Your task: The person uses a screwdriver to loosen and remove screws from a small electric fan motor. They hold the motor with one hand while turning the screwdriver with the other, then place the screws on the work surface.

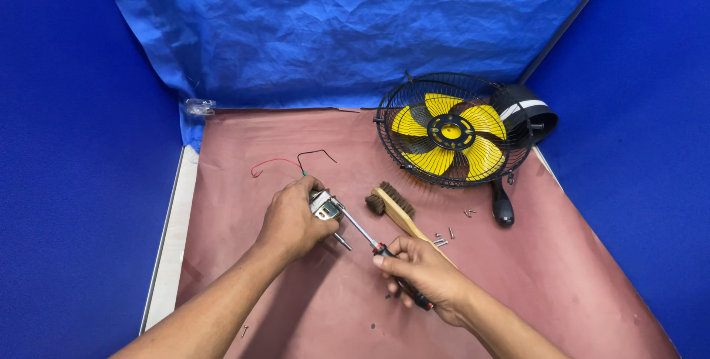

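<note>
1. The left hand [294, 218] is closed around a small metal motor [324, 204], holding it just above the bench [310, 315] near its middle; a short shaft sticks out below the hand.
2. A red wire [268, 163] and a black wire [316, 153] run from the motor toward the far edge of the bench and lie on its surface.
3. The right hand [425, 270] is clamped on the red-and-black handle of a screwdriver [362, 235]. The screwdriver's metal shank points up and to the left, and its tip meets the motor held in the left hand.
4. The two hands are apart, joined only by the screwdriver and motor.
5. A wooden-handled brush [392, 207] with brown bristles lies on the bench just beyond the right hand.
6. Several small screws [444, 239] lie scattered on the bench right of the brush.
7. A fan [451, 131] with yellow blades inside a black wire cage lies at the far right corner of the bench, its black housing behind it.
8. A black knob-like part [503, 210] lies near the right edge, just below the fan.
9. The bench carries a reddish-brown cover; blue sheeting stands behind it.
</note>
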